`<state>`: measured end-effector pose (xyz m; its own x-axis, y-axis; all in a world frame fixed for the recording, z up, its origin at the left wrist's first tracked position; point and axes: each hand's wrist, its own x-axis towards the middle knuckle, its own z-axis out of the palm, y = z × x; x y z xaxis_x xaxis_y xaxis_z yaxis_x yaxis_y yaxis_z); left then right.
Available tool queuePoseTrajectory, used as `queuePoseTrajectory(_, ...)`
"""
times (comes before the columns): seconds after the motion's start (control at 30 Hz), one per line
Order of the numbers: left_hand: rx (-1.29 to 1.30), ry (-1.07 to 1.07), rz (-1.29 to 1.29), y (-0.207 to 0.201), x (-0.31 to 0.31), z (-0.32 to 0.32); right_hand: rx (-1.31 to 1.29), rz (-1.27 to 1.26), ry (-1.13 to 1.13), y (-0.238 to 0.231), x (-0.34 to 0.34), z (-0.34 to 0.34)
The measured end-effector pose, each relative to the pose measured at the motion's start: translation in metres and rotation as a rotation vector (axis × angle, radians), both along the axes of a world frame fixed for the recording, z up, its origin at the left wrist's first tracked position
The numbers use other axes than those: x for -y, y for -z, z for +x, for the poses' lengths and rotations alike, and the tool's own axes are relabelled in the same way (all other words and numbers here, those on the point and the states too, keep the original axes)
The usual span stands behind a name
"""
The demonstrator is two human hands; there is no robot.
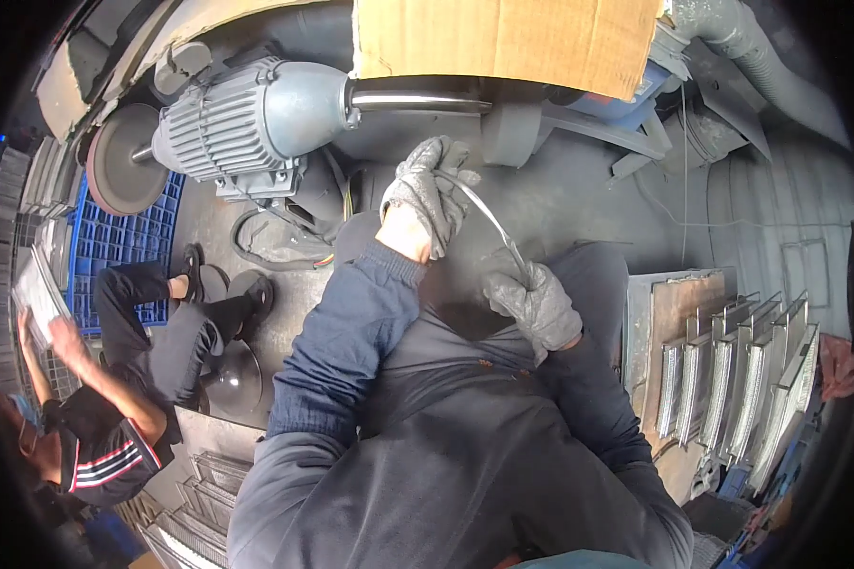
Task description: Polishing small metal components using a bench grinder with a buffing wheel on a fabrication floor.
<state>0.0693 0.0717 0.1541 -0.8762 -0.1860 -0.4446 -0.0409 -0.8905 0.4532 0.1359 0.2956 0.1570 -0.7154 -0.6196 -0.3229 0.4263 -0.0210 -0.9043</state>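
In front of my lap, a thin, shiny metal strip (491,218), curved at its upper end, slants between my two gloved hands. My left hand (429,194), in a worn grey glove, is closed around the strip's upper end. Lower and to the right, my right hand (537,302) grips the other end, with the thumb laid along it. The fingers of both gloves hide the strip's ends. Just beyond my left hand, a bare metal shaft (417,100) sticks out from a grey electric motor (247,119).
A round grinding wheel (123,159) sits on the motor's left side. Cardboard (503,43) overhangs the shaft. Several metal racks (721,379) stand on a box at right. At left, a seated co-worker (114,446) holds flat metal pieces (40,296) beside a blue plastic pallet (114,237).
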Motion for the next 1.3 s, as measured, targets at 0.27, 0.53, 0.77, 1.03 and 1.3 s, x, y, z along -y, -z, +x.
queuePoseTrajectory(0.27, 0.016, 0.006, 0.013, -0.003, 0.001, -0.013, -0.171, 0.085, -0.007, 0.009, -0.002, -0.012)
queuePoseTrajectory(0.53, -0.128, 0.081, -0.028, -0.016, 0.010, -0.008, -0.525, 0.247, -0.089, 0.003, 0.002, -0.016)
queuePoseTrajectory(0.77, -0.284, 0.055, -0.250, -0.009, 0.012, -0.002, -0.834, 0.356, -0.080, -0.006, 0.004, -0.012)
queuePoseTrajectory(1.03, -0.467, 0.267, 0.225, -0.024, 0.031, 0.020, -1.633, 0.901, -0.249, -0.050, 0.006, -0.007)
queuePoseTrajectory(1.3, -0.453, 0.198, 0.208, -0.044, 0.030, 0.036, -1.730, 0.989, -0.296, -0.051, 0.008, -0.006)
